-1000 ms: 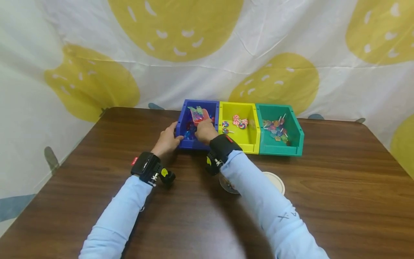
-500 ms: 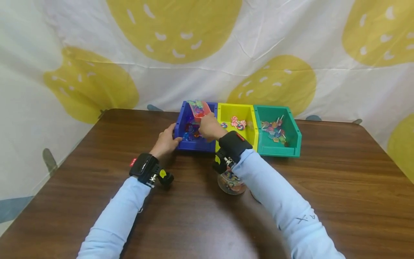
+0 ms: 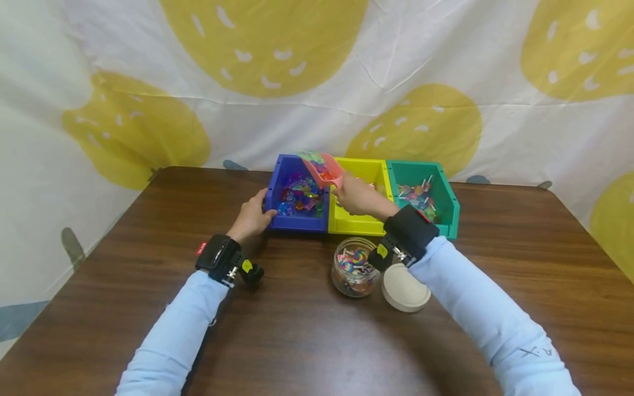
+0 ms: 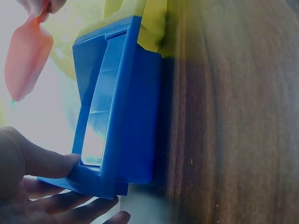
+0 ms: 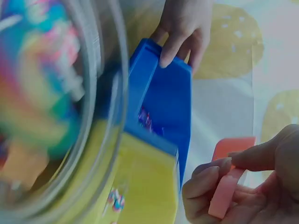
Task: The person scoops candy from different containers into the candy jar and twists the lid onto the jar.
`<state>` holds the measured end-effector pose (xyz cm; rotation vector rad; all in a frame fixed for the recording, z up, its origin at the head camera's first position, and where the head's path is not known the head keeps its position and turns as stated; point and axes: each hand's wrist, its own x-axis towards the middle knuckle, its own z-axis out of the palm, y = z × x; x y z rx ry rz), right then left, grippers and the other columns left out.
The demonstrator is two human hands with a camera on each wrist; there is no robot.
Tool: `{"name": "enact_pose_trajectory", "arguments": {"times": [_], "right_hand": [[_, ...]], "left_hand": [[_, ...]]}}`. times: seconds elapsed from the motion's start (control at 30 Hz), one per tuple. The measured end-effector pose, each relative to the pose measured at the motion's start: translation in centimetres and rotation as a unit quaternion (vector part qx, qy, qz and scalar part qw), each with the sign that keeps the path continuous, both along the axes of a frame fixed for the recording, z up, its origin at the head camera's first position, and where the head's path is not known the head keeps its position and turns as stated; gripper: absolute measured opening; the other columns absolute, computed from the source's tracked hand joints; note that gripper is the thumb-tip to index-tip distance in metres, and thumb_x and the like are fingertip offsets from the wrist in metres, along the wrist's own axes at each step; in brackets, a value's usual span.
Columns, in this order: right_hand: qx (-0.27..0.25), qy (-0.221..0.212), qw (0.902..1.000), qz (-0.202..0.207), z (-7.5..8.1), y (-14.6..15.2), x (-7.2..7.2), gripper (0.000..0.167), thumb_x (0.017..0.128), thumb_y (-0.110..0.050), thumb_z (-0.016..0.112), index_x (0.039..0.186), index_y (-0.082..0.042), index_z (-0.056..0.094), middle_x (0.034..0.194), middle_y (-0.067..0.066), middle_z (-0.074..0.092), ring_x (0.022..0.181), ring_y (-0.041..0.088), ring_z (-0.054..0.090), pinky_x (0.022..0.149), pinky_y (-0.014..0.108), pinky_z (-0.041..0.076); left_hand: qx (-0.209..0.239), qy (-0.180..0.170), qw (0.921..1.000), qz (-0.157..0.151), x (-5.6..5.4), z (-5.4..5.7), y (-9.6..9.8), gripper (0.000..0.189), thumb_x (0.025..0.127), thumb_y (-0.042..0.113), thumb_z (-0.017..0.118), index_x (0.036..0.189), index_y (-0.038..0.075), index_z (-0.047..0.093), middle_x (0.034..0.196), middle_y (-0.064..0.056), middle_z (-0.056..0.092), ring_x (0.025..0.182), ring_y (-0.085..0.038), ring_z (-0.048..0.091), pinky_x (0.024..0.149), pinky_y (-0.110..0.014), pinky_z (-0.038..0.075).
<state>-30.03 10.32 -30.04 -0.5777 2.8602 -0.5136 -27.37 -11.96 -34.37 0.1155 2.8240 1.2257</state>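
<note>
In the head view my right hand [image 3: 364, 196] holds the handle of a pink scoop [image 3: 335, 166], raised over the border between the blue bin [image 3: 299, 223] and the yellow bin [image 3: 354, 225]. Colourful translucent pieces fill the scoop. More shiny pieces [image 3: 307, 192] lie in the blue bin. My left hand [image 3: 250, 220] grips that bin's left wall; in the left wrist view its thumb [image 4: 51, 163] lies over the rim and the other fingers are outside. The right wrist view shows the scoop handle [image 5: 224, 193] between my right thumb and curled fingers.
A green bin [image 3: 448, 212] with small lollipops adjoins the yellow one, which holds swirl candies partly hidden by my right hand. Nearer me, an uncovered glass jar [image 3: 354, 281] of swirl lollipops stands beside a round whitish lid [image 3: 406, 289]. A patterned cloth [image 3: 297, 121] hangs behind the table.
My right hand has lifted the filled scoop up out of the blue bin and moved it right. The jar and lid have come into fuller view. My left hand stays on the bin.
</note>
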Motion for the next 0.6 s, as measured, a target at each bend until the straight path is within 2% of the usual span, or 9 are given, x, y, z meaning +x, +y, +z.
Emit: {"name": "enact_pose_trajectory", "arguments": {"times": [0.03, 0.07, 0.13, 0.27, 0.4, 0.5, 0.6], "right_hand": [[-0.06, -0.022, 0.9966, -0.053, 1.8, 0.0, 2.1, 0.031, 0.094, -0.017, 0.04, 0.115, 0.006, 0.037, 0.077, 0.011, 0.049, 0.057, 0.017, 0.048, 0.048, 0.021, 0.043], [-0.071, -0.035, 0.9951, -0.059, 3.1, 0.2, 3.4, 0.035, 0.095, -0.017, 0.04, 0.12, 0.006, 0.033, 0.081, 0.013, 0.047, 0.06, 0.019, 0.046, 0.05, 0.022, 0.041], [-0.093, -0.028, 0.9942, -0.047, 3.4, 1.0, 4.2, 0.033, 0.095, -0.016, 0.039, 0.118, 0.008, 0.035, 0.079, 0.011, 0.043, 0.058, 0.017, 0.04, 0.048, 0.021, 0.034], [-0.141, -0.022, 0.9893, -0.03, 3.3, 2.5, 4.6, 0.029, 0.096, -0.015, 0.04, 0.113, 0.007, 0.039, 0.075, 0.009, 0.039, 0.055, 0.016, 0.035, 0.049, 0.023, 0.03], [-0.176, -0.006, 0.9844, -0.013, 2.7, 3.7, 4.7, 0.025, 0.095, -0.017, 0.043, 0.108, 0.005, 0.043, 0.07, 0.007, 0.038, 0.052, 0.015, 0.035, 0.048, 0.024, 0.03], [-0.201, 0.008, 0.9795, 0.011, 2.3, 4.6, 4.9, 0.024, 0.094, -0.017, 0.044, 0.107, 0.003, 0.046, 0.068, 0.006, 0.037, 0.052, 0.016, 0.035, 0.049, 0.025, 0.03], [-0.222, 0.019, 0.9742, 0.033, 2.0, 5.5, 5.1, 0.024, 0.094, -0.016, 0.045, 0.108, 0.003, 0.049, 0.067, 0.005, 0.038, 0.054, 0.016, 0.036, 0.05, 0.025, 0.03]], "left_hand": [[0.001, 0.0, 1.0, 0.0, 0.0, 0.0, 0.0, 0.053, 0.092, 0.007, 0.044, 0.139, 0.001, 0.02, 0.136, -0.026, 0.034, 0.12, -0.036, 0.039, 0.1, -0.048, 0.031], [0.001, 0.003, 1.0, -0.001, 0.0, -0.1, -0.1, 0.053, 0.092, 0.007, 0.044, 0.139, 0.001, 0.02, 0.136, -0.026, 0.034, 0.12, -0.036, 0.039, 0.1, -0.048, 0.031], [-0.002, 0.008, 1.0, -0.003, 0.0, -0.1, -0.2, 0.054, 0.092, 0.007, 0.044, 0.14, 0.001, 0.019, 0.136, -0.026, 0.034, 0.12, -0.036, 0.039, 0.1, -0.048, 0.031], [-0.019, 0.021, 0.9996, -0.005, 0.2, -0.1, -0.3, 0.057, 0.092, 0.01, 0.045, 0.14, -0.001, 0.016, 0.137, -0.026, 0.031, 0.124, -0.037, 0.034, 0.102, -0.048, 0.028], [-0.024, 0.044, 0.9987, 0.007, 0.5, 0.1, -0.2, 0.062, 0.092, 0.015, 0.047, 0.14, -0.003, 0.013, 0.139, -0.026, 0.027, 0.126, -0.037, 0.03, 0.103, -0.047, 0.026], [-0.012, 0.092, 0.9955, 0.019, 0.7, 0.5, 0.2, 0.06, 0.09, 0.017, 0.05, 0.138, -0.003, 0.021, 0.137, -0.025, 0.033, 0.125, -0.036, 0.033, 0.102, -0.046, 0.028], [0.007, 0.154, 0.9878, 0.018, 1.0, 0.9, 0.5, 0.054, 0.088, 0.016, 0.053, 0.134, -0.003, 0.031, 0.133, -0.023, 0.04, 0.121, -0.035, 0.038, 0.1, -0.046, 0.031]]}}
